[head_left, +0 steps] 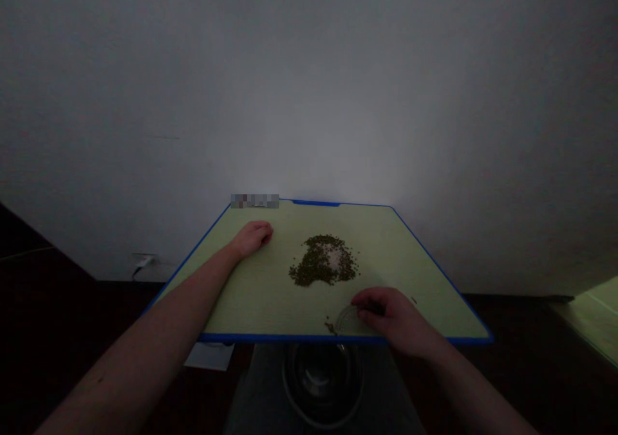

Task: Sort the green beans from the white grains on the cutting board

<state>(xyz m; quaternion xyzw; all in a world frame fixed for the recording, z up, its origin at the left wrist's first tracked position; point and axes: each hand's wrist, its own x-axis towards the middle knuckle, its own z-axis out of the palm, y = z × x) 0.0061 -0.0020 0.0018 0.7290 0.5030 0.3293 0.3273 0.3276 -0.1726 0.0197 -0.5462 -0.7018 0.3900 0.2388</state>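
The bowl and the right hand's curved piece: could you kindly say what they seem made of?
Bowl: probably smooth metal, perhaps stainless steel, given its grey sheen and bright highlights. Curved piece: likely clear plastic, as the pale tabletop shows through; finish unclear.

The pale yellow-green board (261,303) has blue edging (270,338), the grains (311,271) olive-brown, the wall (309,100) plain grey.

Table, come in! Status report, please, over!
Left hand curled on the table. Right hand holding a clear curved piece near stray grains. Main pile mid-table; metal bowl below the front edge.
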